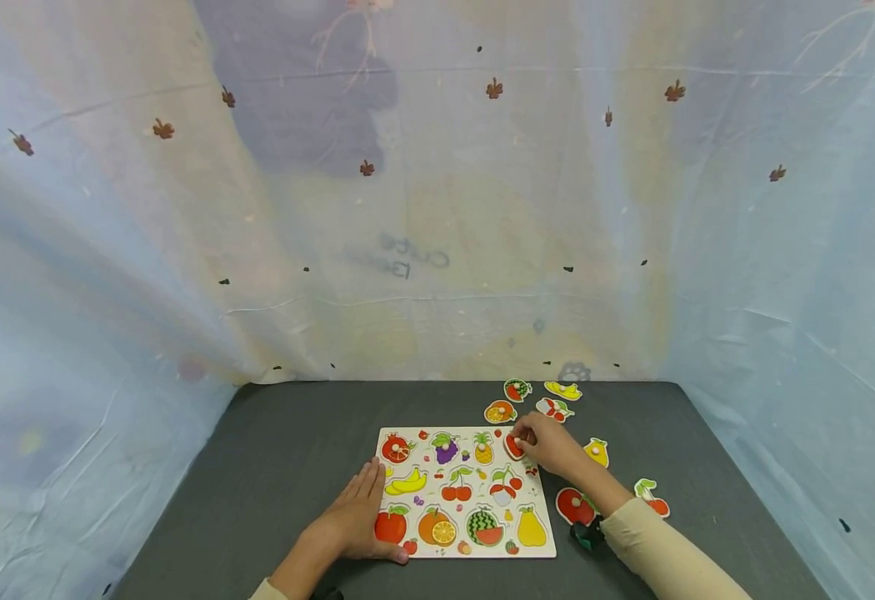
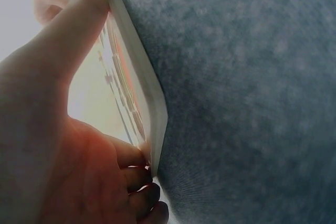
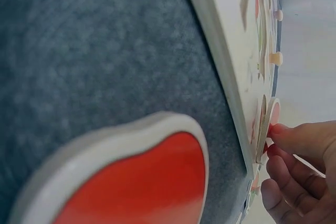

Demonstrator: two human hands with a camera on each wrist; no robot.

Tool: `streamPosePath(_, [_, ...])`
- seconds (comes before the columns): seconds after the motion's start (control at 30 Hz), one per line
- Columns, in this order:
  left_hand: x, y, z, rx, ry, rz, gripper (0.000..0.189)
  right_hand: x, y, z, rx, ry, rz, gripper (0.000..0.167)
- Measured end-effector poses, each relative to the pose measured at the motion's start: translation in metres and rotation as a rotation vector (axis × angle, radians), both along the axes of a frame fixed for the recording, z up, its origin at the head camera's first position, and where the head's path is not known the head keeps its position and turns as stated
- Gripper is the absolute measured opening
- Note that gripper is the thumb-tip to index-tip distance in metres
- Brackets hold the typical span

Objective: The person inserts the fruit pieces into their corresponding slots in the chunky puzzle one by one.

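A white fruit puzzle board [image 1: 471,552] lies flat on the dark table. My left hand [image 1: 355,512] rests at its lower left corner, fingers stretched along the left edge and thumb at the near edge. At the board's far right corner, my right hand [image 1: 550,446] pinches a red fruit puzzle piece [image 3: 275,112] between thumb and fingers. That piece stands tilted over the board in the right wrist view, its face partly hidden by the fingers. Along the far row, a pomegranate [image 1: 396,448], grapes [image 1: 445,450] and a pineapple [image 1: 483,450] show on the board.
Behind the board lie loose watermelon [image 1: 517,390], orange [image 1: 501,412], banana [image 1: 563,390] and red-and-white [image 1: 554,409] pieces. To the right are a yellow pear piece [image 1: 597,452], a cherry piece [image 1: 657,505] and a large red piece [image 1: 574,506] beside my right wrist. A patterned curtain [image 1: 437,333] encloses the table.
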State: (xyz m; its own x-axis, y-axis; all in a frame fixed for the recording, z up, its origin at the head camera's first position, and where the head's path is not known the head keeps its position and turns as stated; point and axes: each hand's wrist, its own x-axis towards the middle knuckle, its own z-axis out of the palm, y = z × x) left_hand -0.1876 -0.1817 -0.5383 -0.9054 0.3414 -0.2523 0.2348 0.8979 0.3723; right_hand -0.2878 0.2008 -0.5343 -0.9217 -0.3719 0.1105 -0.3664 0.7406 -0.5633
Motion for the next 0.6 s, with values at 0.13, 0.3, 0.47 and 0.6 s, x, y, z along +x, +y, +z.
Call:
streamPosePath(0.13, [-0.0006,-0.0002,-0.0004,-0.005,-0.005,0.001,0.146,0.0004,-0.0012,-0.0011,-0.007,-0.004,0.008,0.007])
streamPosePath(0.3, [-0.0007,-0.0002,0.0003,-0.002,-0.014,0.006,0.146,0.0003,-0.0027,-0.0026,-0.003,-0.004,0.016,0.009])
streamPosePath(0.47, [0.0004,0.0004,0.0013,0.003,-0.012,0.008,0.145,0.0004,-0.0039,-0.0035,0.005,-0.009,0.01,0.007])
streamPosePath(0.6, [0.0013,0.0009,0.002,0.005,-0.008,0.007,0.145,0.0006,-0.0045,-0.0033,0.009,-0.009,0.0,0.007])
